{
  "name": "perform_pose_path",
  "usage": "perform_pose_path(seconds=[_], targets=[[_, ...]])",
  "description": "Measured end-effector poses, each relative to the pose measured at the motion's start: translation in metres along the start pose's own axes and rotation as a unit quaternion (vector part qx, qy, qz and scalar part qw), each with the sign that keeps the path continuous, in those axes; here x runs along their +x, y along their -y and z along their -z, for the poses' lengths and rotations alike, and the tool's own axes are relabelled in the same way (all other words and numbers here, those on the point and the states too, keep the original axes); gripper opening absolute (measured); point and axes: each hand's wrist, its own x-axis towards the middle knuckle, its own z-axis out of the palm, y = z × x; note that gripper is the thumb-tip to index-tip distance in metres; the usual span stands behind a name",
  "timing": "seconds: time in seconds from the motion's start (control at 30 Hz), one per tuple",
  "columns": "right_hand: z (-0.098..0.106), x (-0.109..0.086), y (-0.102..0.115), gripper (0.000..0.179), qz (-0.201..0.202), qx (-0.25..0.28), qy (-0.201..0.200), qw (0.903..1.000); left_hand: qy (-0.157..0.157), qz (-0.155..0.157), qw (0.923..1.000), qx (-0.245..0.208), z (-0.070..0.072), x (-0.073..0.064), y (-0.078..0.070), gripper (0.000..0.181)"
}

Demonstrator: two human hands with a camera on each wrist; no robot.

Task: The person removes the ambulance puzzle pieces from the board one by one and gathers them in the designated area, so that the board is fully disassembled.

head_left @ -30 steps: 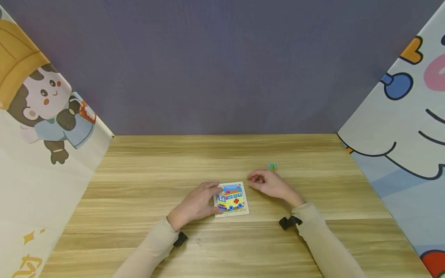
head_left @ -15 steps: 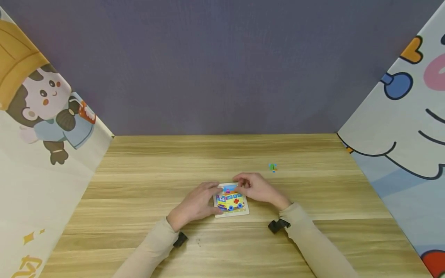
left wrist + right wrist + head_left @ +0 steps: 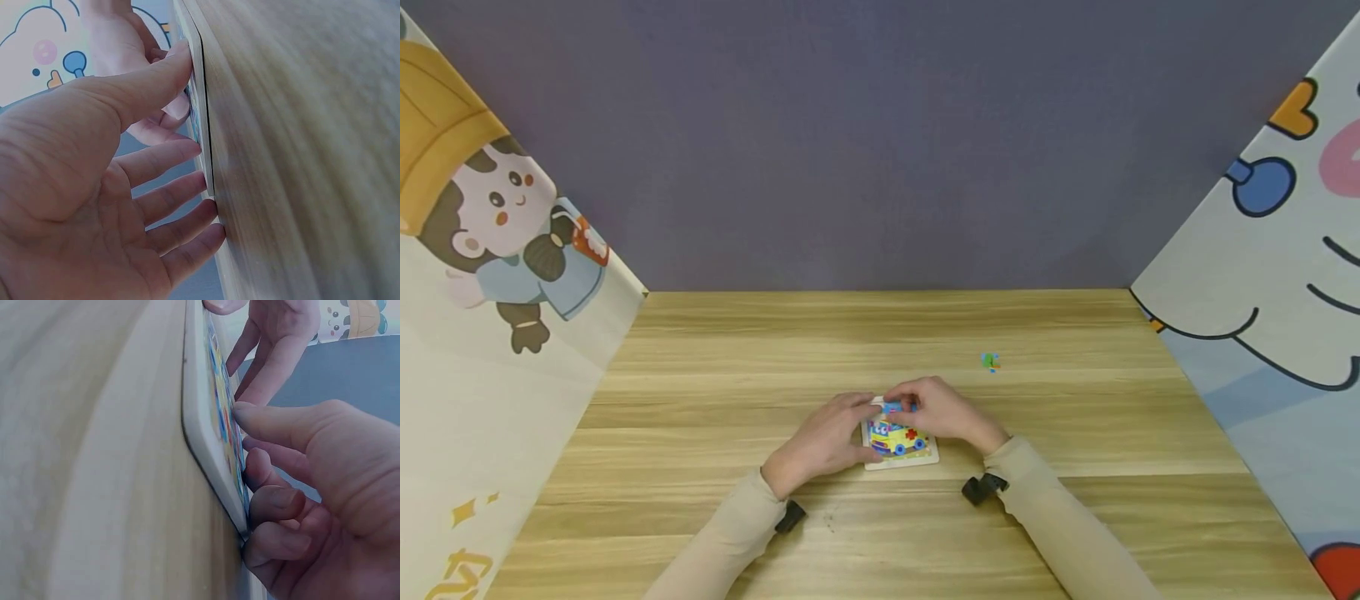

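Note:
A small jigsaw puzzle [image 3: 901,442] in a pale square frame lies on the table, showing a yellow ambulance with a red cross. My left hand [image 3: 827,437] holds its left side, thumb at the near part and fingers at the far part. The left wrist view has the thumb and fingertips of this hand [image 3: 125,162] along the frame's edge [image 3: 203,112]. My right hand [image 3: 936,408] reaches over the upper part of the puzzle. In the right wrist view its thumb and index finger meet the picture [image 3: 225,406], other fingers curled; whether they pinch a piece is hidden.
A small green, blue and orange puzzle piece or cluster [image 3: 990,362] lies on the wooden table [image 3: 760,358], beyond the right hand. A dark grey panel [image 3: 880,150] stands at the back. Cartoon-printed walls rise on the left [image 3: 445,375] and right [image 3: 1285,333].
My right hand has moved left, from beside the puzzle to over its upper part. The left hand and the puzzle have hardly moved. More of the loose green-and-blue thing now shows.

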Motion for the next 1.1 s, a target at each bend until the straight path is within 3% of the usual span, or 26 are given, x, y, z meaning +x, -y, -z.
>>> perform_pose_path(seconds=[0.4, 0.73, 0.97, 1.1], targets=[[0.001, 0.002, 0.0, 0.033, 0.003, -0.013, 0.002, 0.9999, -0.007, 0.001, 1.0, -0.004, 0.0, 0.0, -0.001, 0.076], [0.009, 0.004, 0.006, 0.038, -0.01, -0.012, 0.042, 0.999, -0.001, 0.012, 0.9999, -0.002, -0.002, 0.001, 0.0, 0.082], [0.015, 0.006, 0.01, 0.036, 0.016, -0.063, 0.058, 0.9962, 0.0, 0.014, 0.9999, -0.007, 0.0, 0.001, -0.001, 0.083], [0.015, 0.006, 0.008, 0.037, 0.027, -0.064, 0.07, 0.9951, 0.003, 0.017, 0.9998, -0.009, 0.001, 0.0, -0.002, 0.083]])
